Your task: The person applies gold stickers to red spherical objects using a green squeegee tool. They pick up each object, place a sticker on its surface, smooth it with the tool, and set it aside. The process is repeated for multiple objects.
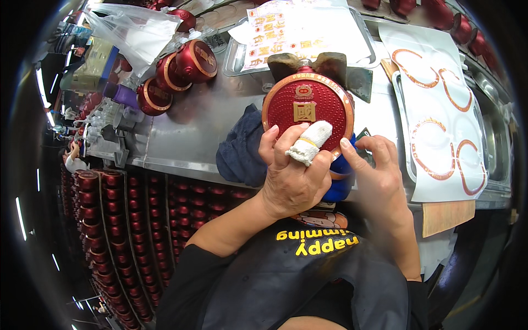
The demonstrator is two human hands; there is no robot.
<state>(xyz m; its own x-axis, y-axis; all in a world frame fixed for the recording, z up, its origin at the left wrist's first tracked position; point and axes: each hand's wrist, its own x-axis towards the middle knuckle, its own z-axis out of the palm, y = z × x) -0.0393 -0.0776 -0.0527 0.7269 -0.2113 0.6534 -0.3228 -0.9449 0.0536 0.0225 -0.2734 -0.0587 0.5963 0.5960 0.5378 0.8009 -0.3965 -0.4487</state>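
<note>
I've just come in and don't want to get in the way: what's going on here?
A person is handling a red round bottle with a gold-coloured rim. The left hand, one finger wrapped in white cloth, is at the lower part of its face; the thumb of the right hand is at its lower-right rim. A dark blue cloth lies to the bottle's left, with similar red bottles farther off. On the right, curved copper-coloured strips lie on a white sheet.

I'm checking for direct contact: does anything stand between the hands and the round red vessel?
Yes, at the left hand: a white cloth wrap covers one finger, over the lower part of the round red vessel. Nothing visible stands between the right hand and the vessel.
</note>
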